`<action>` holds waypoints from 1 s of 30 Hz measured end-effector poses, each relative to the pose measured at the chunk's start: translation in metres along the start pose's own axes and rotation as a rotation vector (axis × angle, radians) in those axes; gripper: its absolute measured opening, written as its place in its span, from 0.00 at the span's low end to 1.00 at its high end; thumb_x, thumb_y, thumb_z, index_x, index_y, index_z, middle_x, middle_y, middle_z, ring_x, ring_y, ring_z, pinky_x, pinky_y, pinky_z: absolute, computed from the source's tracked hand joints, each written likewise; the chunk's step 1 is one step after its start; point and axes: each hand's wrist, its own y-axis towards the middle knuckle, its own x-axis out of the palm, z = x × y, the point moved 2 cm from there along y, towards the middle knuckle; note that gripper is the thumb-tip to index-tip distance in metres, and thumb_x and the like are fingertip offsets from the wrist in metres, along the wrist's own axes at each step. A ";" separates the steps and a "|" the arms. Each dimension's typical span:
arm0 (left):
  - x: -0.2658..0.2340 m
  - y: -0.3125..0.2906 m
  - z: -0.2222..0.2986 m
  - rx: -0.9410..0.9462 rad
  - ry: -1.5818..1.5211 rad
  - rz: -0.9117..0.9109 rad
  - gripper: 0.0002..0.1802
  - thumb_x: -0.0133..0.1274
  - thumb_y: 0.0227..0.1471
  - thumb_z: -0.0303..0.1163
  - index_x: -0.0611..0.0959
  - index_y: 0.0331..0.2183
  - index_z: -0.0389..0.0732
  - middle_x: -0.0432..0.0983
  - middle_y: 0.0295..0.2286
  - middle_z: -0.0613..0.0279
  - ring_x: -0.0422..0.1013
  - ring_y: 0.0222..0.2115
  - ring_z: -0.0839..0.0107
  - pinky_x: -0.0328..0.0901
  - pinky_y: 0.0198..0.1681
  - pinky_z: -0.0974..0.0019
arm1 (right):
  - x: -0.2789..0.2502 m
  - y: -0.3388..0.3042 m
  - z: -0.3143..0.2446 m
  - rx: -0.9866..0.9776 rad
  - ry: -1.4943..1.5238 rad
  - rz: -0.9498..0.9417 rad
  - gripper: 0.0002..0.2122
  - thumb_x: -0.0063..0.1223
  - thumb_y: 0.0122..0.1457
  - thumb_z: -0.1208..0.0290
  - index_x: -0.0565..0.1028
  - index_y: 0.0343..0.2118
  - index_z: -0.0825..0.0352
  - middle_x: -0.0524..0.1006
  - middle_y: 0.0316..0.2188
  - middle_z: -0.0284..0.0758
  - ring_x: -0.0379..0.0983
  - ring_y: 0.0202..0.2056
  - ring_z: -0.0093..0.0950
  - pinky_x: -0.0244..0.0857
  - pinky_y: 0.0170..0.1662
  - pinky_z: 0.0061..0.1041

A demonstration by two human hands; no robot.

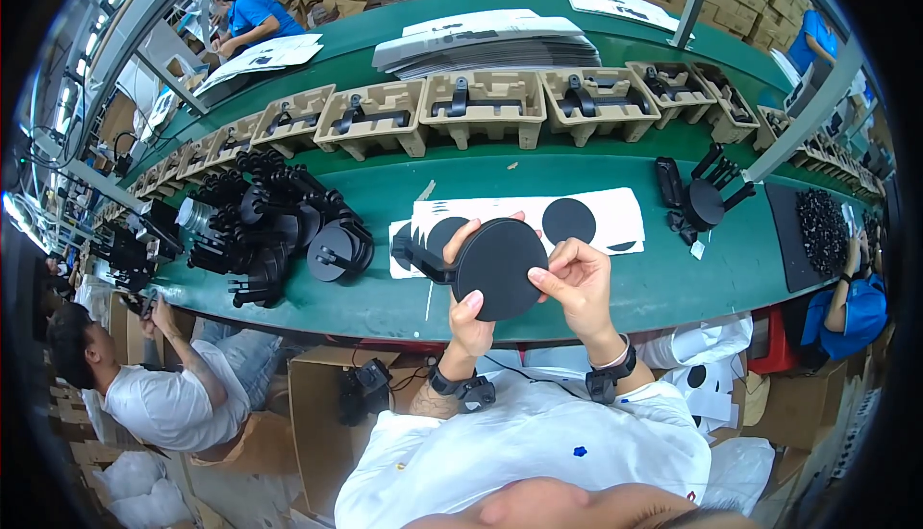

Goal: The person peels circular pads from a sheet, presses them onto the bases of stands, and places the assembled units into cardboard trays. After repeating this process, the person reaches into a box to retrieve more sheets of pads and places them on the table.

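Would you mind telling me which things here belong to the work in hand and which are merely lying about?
In hand:
left hand
right hand
round black disc stand
white sheet of black round pads

Lying about:
pile of black stands
pulp trays
stack of flat sheets

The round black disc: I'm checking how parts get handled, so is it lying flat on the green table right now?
No: the round black disc is held up off the green table between the left hand and the right hand.
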 end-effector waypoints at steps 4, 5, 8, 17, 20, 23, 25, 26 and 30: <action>-0.013 -0.002 -0.002 0.064 0.142 -0.015 0.41 0.42 0.41 0.48 0.52 0.58 0.51 0.57 0.52 0.35 0.63 0.49 0.41 0.60 0.51 0.45 | 0.003 0.011 -0.007 0.042 -0.397 -0.019 0.09 0.63 0.45 0.78 0.71 0.22 0.70 0.74 0.18 0.34 0.71 0.17 0.20 0.67 0.21 0.16; -0.016 -0.002 -0.002 0.088 0.201 -0.019 0.41 0.42 0.41 0.48 0.52 0.58 0.52 0.57 0.52 0.35 0.63 0.49 0.41 0.60 0.51 0.45 | 0.003 0.015 -0.009 0.052 -0.564 -0.025 0.10 0.65 0.44 0.76 0.72 0.22 0.71 0.76 0.17 0.34 0.71 0.16 0.21 0.68 0.22 0.18; -0.017 -0.001 0.004 0.047 0.038 0.035 0.40 0.42 0.43 0.48 0.51 0.58 0.52 0.56 0.53 0.36 0.63 0.49 0.41 0.60 0.51 0.45 | 0.000 0.026 -0.014 0.067 -0.956 -0.095 0.10 0.66 0.43 0.74 0.74 0.24 0.72 0.76 0.19 0.36 0.74 0.19 0.26 0.70 0.24 0.21; -0.024 0.008 0.003 0.002 -0.020 0.198 0.42 0.45 0.45 0.52 0.50 0.59 0.51 0.54 0.55 0.45 0.58 0.53 0.45 0.58 0.54 0.49 | 0.027 0.007 0.004 -1.055 -0.987 -0.379 0.12 0.63 0.42 0.76 0.78 0.33 0.68 0.78 0.31 0.37 0.77 0.34 0.34 0.72 0.30 0.26; -0.048 0.003 -0.016 0.019 -0.084 0.041 0.43 0.49 0.45 0.50 0.50 0.58 0.48 0.52 0.56 0.45 0.56 0.55 0.49 0.55 0.56 0.49 | 0.027 0.004 0.016 -1.069 -0.961 -0.188 0.12 0.61 0.43 0.79 0.78 0.33 0.69 0.79 0.29 0.39 0.78 0.31 0.34 0.72 0.31 0.25; -0.065 0.001 -0.034 -0.025 -0.175 -0.095 0.45 0.54 0.44 0.48 0.50 0.58 0.46 0.52 0.56 0.46 0.54 0.56 0.52 0.54 0.57 0.50 | 0.023 0.008 0.016 -0.987 -0.908 -0.028 0.12 0.59 0.44 0.82 0.78 0.35 0.69 0.79 0.29 0.40 0.78 0.29 0.34 0.71 0.30 0.24; -0.068 0.001 -0.042 -0.130 -0.285 -0.197 0.48 0.58 0.42 0.46 0.50 0.58 0.43 0.53 0.55 0.47 0.53 0.57 0.55 0.52 0.58 0.51 | 0.018 0.014 0.014 -0.805 -0.813 0.090 0.13 0.56 0.45 0.82 0.78 0.37 0.69 0.79 0.30 0.41 0.78 0.28 0.33 0.71 0.29 0.24; -0.067 0.001 -0.043 -0.132 -0.290 -0.207 0.48 0.58 0.42 0.46 0.50 0.58 0.43 0.53 0.55 0.47 0.53 0.57 0.55 0.52 0.58 0.51 | 0.019 0.016 0.014 -0.809 -0.820 0.098 0.13 0.56 0.45 0.82 0.78 0.37 0.69 0.79 0.30 0.41 0.78 0.28 0.33 0.71 0.29 0.24; -0.059 0.001 -0.050 -0.302 -0.431 -0.162 0.47 0.60 0.40 0.46 0.57 0.57 0.38 0.58 0.54 0.49 0.53 0.57 0.58 0.51 0.59 0.53 | 0.021 0.036 0.020 -0.706 -0.761 0.116 0.13 0.58 0.45 0.81 0.77 0.37 0.72 0.79 0.28 0.42 0.78 0.25 0.30 0.70 0.28 0.22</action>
